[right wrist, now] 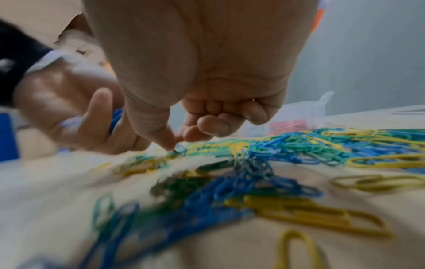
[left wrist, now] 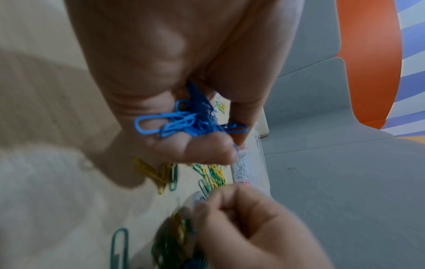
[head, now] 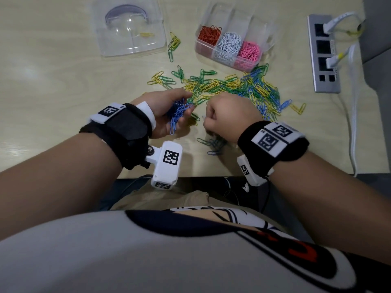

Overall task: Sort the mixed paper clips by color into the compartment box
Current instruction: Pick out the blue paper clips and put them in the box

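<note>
My left hand (head: 184,104) lies palm up and cups a bundle of blue paper clips (head: 177,115), seen in the left wrist view under the thumb (left wrist: 184,122). My right hand (head: 208,119) is curled just right of it, low over the table. In the right wrist view its thumb and forefinger pinch one blue clip (right wrist: 181,148) at the edge of the mixed pile. That pile (head: 232,87) holds yellow, green and blue clips. The clear compartment box (head: 241,20) stands behind it, with red clips (head: 209,34), white clips (head: 229,44) and pink clips (head: 249,51) in its front row.
A clear plastic lid (head: 129,28) lies at the back left with a yellow clip (head: 146,34) at it. A grey power strip (head: 323,53) with white plugs and cables sits at the right. A few stray clips (head: 213,144) lie near the table's front edge (head: 201,176).
</note>
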`<move>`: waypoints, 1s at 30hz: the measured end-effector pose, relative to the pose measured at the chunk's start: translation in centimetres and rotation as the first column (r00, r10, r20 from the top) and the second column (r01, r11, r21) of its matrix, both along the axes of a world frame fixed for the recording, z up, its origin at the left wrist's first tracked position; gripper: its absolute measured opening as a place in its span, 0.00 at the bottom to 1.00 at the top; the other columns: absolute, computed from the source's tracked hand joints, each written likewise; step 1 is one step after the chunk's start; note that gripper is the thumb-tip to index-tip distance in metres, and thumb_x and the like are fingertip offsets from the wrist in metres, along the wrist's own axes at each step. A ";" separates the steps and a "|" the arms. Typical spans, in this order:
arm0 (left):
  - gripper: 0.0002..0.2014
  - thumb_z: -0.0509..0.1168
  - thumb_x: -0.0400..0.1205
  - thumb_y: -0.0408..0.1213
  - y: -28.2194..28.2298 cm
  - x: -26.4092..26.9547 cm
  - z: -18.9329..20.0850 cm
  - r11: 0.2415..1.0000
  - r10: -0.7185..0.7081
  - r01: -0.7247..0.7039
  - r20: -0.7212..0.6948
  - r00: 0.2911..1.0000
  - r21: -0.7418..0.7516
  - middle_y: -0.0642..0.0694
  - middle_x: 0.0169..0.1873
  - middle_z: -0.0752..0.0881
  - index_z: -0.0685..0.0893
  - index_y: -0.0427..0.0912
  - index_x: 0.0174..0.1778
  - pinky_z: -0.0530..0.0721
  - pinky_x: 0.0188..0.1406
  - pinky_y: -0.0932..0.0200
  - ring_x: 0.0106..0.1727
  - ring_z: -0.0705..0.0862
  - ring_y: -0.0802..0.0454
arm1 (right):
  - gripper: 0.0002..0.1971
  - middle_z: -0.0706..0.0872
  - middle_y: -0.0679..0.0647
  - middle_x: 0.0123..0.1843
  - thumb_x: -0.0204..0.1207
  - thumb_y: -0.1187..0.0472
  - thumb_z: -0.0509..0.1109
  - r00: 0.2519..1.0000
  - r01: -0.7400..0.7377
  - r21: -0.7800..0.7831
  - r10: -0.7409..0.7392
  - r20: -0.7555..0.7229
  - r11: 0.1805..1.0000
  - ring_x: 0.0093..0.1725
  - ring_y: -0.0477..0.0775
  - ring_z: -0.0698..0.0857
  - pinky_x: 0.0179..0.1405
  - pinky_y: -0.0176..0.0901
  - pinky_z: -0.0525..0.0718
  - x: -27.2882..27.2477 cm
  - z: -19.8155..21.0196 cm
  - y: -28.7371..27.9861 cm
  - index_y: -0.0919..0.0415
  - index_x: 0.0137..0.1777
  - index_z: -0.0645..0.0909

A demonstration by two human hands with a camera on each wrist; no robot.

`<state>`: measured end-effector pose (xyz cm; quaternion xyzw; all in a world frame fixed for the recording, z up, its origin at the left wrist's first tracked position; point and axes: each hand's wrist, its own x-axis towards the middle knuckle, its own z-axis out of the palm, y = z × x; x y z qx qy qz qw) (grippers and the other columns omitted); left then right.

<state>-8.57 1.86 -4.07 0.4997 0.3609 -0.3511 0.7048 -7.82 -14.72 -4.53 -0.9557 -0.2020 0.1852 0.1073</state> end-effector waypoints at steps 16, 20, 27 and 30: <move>0.18 0.54 0.88 0.46 -4.0 0.6 0.3 0.988 -0.141 0.146 0.083 0.987 -0.054 0.50 0.21 0.78 0.72 0.44 0.33 0.72 0.16 0.72 0.20 0.75 0.59 | 0.09 0.85 0.51 0.49 0.74 0.61 0.68 0.993 0.096 0.068 -0.091 -0.079 0.993 0.51 0.55 0.83 0.52 0.46 0.80 -1.3 0.8 -5.8 0.52 0.52 0.85; 0.18 0.54 0.88 0.45 -3.9 0.8 0.3 0.989 -0.135 0.140 0.075 0.988 -0.056 0.50 0.23 0.77 0.72 0.44 0.33 0.72 0.16 0.72 0.20 0.76 0.60 | 0.24 0.80 0.51 0.58 0.70 0.47 0.75 0.996 0.043 -0.046 -0.046 -0.070 0.998 0.59 0.57 0.81 0.58 0.49 0.79 -2.5 -0.3 -5.8 0.47 0.67 0.79; 0.16 0.54 0.88 0.44 -3.7 1.0 0.1 0.988 -0.146 0.148 0.062 0.987 -0.039 0.50 0.22 0.79 0.73 0.45 0.34 0.74 0.16 0.73 0.21 0.76 0.59 | 0.13 0.83 0.54 0.54 0.79 0.50 0.67 0.985 -0.112 -0.084 0.122 0.124 0.990 0.58 0.60 0.81 0.54 0.50 0.72 -1.9 -1.1 -5.1 0.51 0.61 0.83; 0.16 0.55 0.87 0.44 -3.3 1.1 -0.1 0.991 -0.122 0.124 0.053 0.991 -0.049 0.50 0.23 0.80 0.74 0.45 0.33 0.74 0.16 0.72 0.21 0.78 0.59 | 0.07 0.84 0.57 0.43 0.76 0.57 0.69 0.973 -0.122 -0.085 0.136 0.187 0.989 0.45 0.64 0.84 0.43 0.48 0.73 -1.6 -1.2 -4.6 0.58 0.48 0.87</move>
